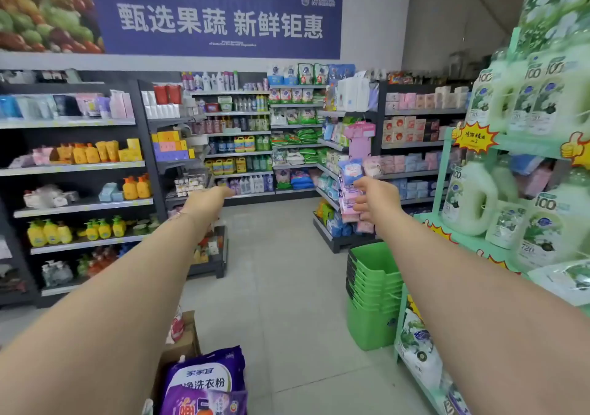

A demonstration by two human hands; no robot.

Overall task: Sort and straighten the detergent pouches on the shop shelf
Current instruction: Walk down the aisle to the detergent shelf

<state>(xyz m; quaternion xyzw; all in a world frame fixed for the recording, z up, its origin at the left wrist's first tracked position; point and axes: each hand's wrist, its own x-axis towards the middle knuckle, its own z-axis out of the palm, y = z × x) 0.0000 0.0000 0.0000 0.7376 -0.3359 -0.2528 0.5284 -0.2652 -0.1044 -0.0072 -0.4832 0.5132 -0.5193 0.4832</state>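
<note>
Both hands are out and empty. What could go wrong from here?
The stacked green baskets stand on the floor ahead on the right; a step forward could catch them. The right arm lies close to the bottles on the green display and might knock one. The purple detergent pouches sit heaped low by the left arm, easy to kick.

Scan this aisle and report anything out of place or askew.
The purple detergent pouches stand out: they are heaped low in the aisle beside a cardboard box, overlapping and tilted, not lined up on a shelf. A white-and-green pouch on the bottom shelf of the green display also looks tilted.
</note>
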